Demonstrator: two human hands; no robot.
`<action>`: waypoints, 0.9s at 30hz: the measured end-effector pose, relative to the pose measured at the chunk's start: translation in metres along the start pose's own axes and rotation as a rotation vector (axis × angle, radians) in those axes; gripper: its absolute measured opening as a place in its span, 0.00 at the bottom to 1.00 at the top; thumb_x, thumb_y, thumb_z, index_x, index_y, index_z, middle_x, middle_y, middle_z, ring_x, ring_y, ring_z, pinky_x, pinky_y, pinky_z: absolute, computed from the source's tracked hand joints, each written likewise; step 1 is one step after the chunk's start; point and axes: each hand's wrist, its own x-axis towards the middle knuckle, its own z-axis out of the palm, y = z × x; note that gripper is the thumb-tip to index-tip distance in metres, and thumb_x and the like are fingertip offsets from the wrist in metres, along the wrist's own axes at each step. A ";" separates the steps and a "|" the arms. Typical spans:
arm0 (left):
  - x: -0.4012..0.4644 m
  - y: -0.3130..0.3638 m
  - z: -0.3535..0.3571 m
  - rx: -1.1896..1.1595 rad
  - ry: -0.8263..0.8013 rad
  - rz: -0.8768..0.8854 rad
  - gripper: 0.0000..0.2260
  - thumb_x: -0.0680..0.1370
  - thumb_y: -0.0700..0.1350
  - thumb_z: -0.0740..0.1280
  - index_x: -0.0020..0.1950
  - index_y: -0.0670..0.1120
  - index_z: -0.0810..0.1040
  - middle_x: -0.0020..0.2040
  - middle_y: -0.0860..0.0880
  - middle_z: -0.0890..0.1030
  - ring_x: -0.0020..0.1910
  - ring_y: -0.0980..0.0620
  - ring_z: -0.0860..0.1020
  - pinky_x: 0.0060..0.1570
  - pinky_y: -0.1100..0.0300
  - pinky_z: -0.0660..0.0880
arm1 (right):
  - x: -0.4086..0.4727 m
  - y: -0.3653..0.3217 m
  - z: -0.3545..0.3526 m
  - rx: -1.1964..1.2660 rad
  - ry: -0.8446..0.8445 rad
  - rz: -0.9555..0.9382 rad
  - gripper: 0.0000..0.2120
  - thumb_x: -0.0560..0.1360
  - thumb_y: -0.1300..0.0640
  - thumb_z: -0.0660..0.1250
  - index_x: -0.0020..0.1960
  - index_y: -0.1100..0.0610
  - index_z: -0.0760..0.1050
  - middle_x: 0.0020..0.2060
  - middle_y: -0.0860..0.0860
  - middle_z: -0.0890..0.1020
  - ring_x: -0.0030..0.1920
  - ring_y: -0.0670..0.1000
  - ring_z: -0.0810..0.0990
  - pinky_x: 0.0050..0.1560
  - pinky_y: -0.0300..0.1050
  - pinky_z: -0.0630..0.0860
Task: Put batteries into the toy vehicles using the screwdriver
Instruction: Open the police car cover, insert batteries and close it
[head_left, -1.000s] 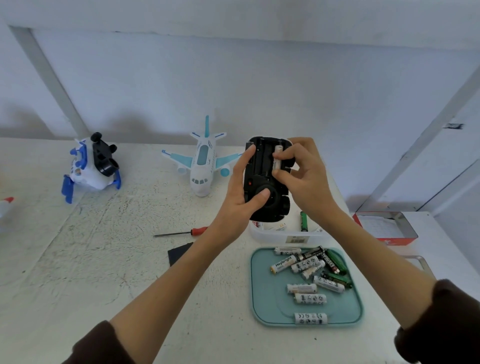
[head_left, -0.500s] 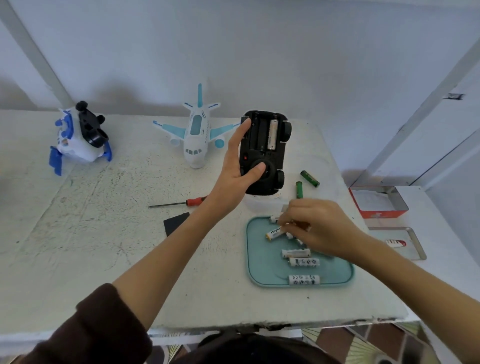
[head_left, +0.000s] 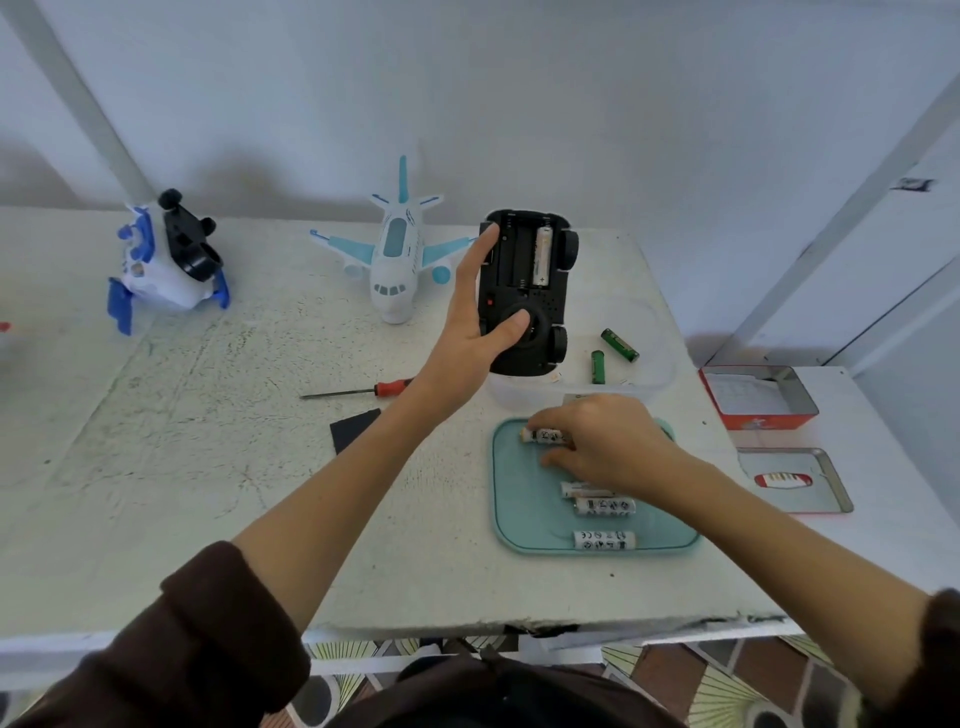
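My left hand (head_left: 470, 332) grips a black toy car (head_left: 524, 291) held underside up above the table, thumb on its base. One white battery (head_left: 542, 255) sits in the car's uncovered battery bay. My right hand (head_left: 602, 441) is over the teal tray (head_left: 511, 519) and pinches a white battery (head_left: 543, 435) at its far left. Several more white batteries (head_left: 604, 539) lie on the tray. A red-handled screwdriver (head_left: 363, 391) lies on the table left of my left wrist. The black battery cover (head_left: 353, 430) lies below it.
A white and blue toy plane (head_left: 397, 249) and a blue-white toy vehicle on its side (head_left: 166, 260) stand at the back. A clear tub (head_left: 649, 358) holds two green batteries (head_left: 619, 344). A red tin (head_left: 758, 397) and its lid (head_left: 795, 480) lie at the right.
My right hand left the car's battery bay, dropped to the teal tray and took hold of a white battery. My left hand kept holding the car. The view tilted down.
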 end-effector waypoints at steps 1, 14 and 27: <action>0.000 0.000 0.000 0.003 0.000 -0.001 0.29 0.80 0.33 0.61 0.73 0.57 0.55 0.74 0.49 0.62 0.70 0.49 0.68 0.65 0.62 0.71 | 0.001 -0.001 0.001 -0.009 -0.019 0.017 0.17 0.75 0.47 0.63 0.64 0.46 0.71 0.53 0.50 0.79 0.55 0.51 0.76 0.43 0.41 0.66; -0.001 0.001 -0.001 -0.025 0.005 -0.016 0.29 0.80 0.33 0.61 0.74 0.55 0.54 0.70 0.51 0.65 0.67 0.51 0.72 0.62 0.60 0.73 | -0.013 -0.003 -0.037 0.572 0.330 -0.169 0.04 0.71 0.55 0.69 0.43 0.54 0.76 0.30 0.44 0.72 0.29 0.45 0.69 0.31 0.33 0.65; -0.002 0.001 0.003 -0.113 0.018 -0.052 0.29 0.80 0.32 0.61 0.74 0.55 0.55 0.67 0.50 0.70 0.60 0.59 0.77 0.51 0.65 0.76 | 0.058 0.003 -0.084 0.852 0.885 0.076 0.08 0.69 0.61 0.72 0.40 0.53 0.73 0.36 0.45 0.79 0.38 0.45 0.78 0.41 0.39 0.74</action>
